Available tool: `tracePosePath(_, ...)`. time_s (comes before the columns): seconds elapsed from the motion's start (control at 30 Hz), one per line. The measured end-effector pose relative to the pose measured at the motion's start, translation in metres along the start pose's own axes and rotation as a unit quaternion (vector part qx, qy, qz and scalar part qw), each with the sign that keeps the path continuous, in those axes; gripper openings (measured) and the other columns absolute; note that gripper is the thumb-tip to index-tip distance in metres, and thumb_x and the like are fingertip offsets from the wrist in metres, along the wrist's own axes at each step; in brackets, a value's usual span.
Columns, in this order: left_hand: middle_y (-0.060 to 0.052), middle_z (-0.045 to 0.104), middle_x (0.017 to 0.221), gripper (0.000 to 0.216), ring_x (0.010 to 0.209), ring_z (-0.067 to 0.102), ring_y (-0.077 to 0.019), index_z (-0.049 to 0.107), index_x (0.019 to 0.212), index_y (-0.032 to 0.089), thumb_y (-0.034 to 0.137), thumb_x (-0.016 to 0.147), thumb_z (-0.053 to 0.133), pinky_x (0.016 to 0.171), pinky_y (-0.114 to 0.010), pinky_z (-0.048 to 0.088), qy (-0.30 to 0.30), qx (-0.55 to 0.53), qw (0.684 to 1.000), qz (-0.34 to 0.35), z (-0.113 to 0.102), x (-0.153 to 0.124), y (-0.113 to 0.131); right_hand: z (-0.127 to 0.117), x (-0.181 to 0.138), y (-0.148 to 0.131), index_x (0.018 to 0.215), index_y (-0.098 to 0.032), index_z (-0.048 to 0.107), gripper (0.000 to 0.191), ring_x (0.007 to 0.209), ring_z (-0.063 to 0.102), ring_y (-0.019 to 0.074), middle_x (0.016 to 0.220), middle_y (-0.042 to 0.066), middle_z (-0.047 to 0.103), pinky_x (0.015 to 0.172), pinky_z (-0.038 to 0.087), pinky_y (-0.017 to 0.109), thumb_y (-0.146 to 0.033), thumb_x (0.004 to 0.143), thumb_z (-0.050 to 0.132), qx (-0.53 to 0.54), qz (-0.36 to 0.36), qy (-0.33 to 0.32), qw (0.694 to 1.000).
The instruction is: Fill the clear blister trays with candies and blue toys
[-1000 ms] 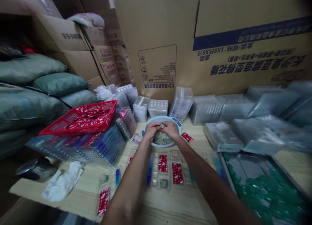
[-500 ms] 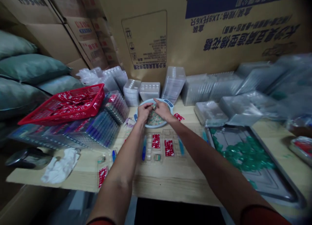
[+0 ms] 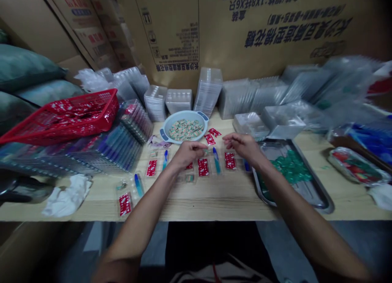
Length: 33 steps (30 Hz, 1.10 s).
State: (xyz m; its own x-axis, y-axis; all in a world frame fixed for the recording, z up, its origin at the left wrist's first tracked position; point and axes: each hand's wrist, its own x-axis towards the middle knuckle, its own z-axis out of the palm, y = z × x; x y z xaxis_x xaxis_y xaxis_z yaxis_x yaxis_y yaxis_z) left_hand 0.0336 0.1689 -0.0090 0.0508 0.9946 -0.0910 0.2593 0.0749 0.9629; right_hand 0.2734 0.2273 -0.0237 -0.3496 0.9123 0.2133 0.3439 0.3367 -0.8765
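Note:
A light blue bowl [image 3: 165, 128] holding several small greenish pieces stands at the middle of the wooden table [image 3: 214, 195]. In front of it lie clear blister trays [image 3: 204, 167] with red packets and blue pens in them. My left hand [image 3: 187, 152] hovers over these trays with fingers curled together. My right hand [image 3: 241, 145] is just to the right, fingers also curled in a pinch. What either hand holds is too small to make out.
A red mesh basket [image 3: 69, 117] rests on stacked filled trays at the left. Stacks of clear plastic trays [image 3: 208, 89] line the cardboard boxes behind. A metal tray [image 3: 309, 189] with green pieces sits at the right. White cloth [image 3: 65, 195] lies front left.
Both hands have drawn back out of the blue bowl toward me and now hover over the blister trays. The camera view has tilted down and pulled back.

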Motion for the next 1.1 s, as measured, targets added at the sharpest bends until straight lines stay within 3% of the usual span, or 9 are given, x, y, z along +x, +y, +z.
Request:
tracePosePath(0.17,0.002,0.064,0.065,0.026,0.055,0.048,-0.0096,0.077,0.091,0.011,0.018,0.067,0.069,0.055,-0.021,0.037,0.036,0.045,0.997,-0.047,0.005,-0.015,-0.014,0.01,-0.071,-0.016,0.102,-0.015,0.074,0.038,0.091,0.07,0.0194,0.097,0.008,0.075,0.084,0.052,0.03,-0.004,0.08,0.046,-0.172,-0.065,-0.056,0.981)
tracePosePath(0.3,-0.001,0.068,0.072,0.026,0.06,0.052,-0.0109,0.077,0.091,0.012,0.018,0.068,0.067,0.056,-0.021,0.037,0.007,0.052,0.998,-0.042,0.01,-0.023,-0.016,0.015,-0.108,-0.025,0.108,-0.013,0.073,0.043,0.102,0.069,0.023,0.108,0.012,0.072,0.092,0.051,0.033,0.001,0.079,0.045,-0.263,-0.034,-0.11,0.958)
tracePosePath(0.5,0.0,0.064,0.063,0.029,0.055,0.049,-0.0102,0.078,0.09,0.011,0.028,0.068,0.069,0.054,-0.021,0.037,0.069,0.069,0.994,-0.038,-0.005,-0.023,-0.021,0.015,-0.141,-0.019,0.114,-0.012,0.071,0.047,0.103,0.068,0.0221,0.112,0.012,0.071,0.097,0.051,0.035,0.002,0.078,0.044,-0.263,-0.004,-0.159,0.952)
tracePosePath(0.6,-0.002,0.069,0.071,0.031,0.061,0.058,-0.0128,0.076,0.093,0.011,0.029,0.071,0.066,0.062,-0.023,0.045,0.096,0.104,0.99,-0.027,-0.02,-0.023,-0.022,0.024,-0.147,-0.014,0.12,-0.011,0.068,0.052,0.112,0.064,0.0238,0.119,0.015,0.068,0.102,0.049,0.038,0.002,0.075,0.045,-0.263,-0.03,-0.135,0.955)
tracePosePath(0.7,-0.002,0.069,0.071,0.03,0.062,0.059,-0.0138,0.075,0.097,0.01,0.025,0.073,0.063,0.062,-0.024,0.046,0.113,0.156,0.981,-0.023,-0.022,-0.02,-0.022,0.041,-0.141,-0.014,0.134,-0.008,0.06,0.062,0.129,0.053,0.028,0.138,0.018,0.06,0.11,0.042,0.045,0.002,0.074,0.045,-0.286,-0.092,-0.107,0.948)
tracePosePath(0.83,-0.003,0.07,0.075,0.025,0.071,0.062,-0.0168,0.076,0.095,0.012,0.016,0.076,0.06,0.071,-0.027,0.048,0.113,0.254,0.96,-0.014,-0.002,-0.007,-0.018,0.06,-0.125,-0.02,0.143,-0.006,0.052,0.069,0.142,0.041,0.0304,0.152,0.018,0.049,0.114,0.036,0.047,0.002,0.075,0.045,-0.31,-0.122,-0.166,0.928)
tracePosePath(0.97,-0.006,0.075,0.093,0.026,0.091,0.066,-0.0203,0.077,0.094,0.016,0.009,0.076,0.061,0.089,-0.03,0.048,0.091,0.338,0.937,-0.007,0.017,0.014,-0.01,0.063,-0.118,-0.027,0.142,-0.006,0.053,0.066,0.137,0.046,0.0297,0.15,0.017,0.051,0.112,0.037,0.045,0.0,0.077,0.045,-0.327,-0.089,-0.212,0.917)
tracePosePath(1.1,-0.009,0.076,0.097,0.035,0.098,0.066,-0.0236,0.076,0.102,0.016,0.004,0.073,0.06,0.093,-0.033,0.048,0.077,0.394,0.916,-0.017,0.025,0.027,-0.011,0.061,-0.12,-0.029,0.142,-0.005,0.054,0.066,0.134,0.048,0.0291,0.147,0.018,0.054,0.111,0.037,0.043,0.001,0.076,0.044,-0.33,-0.075,-0.222,0.914)
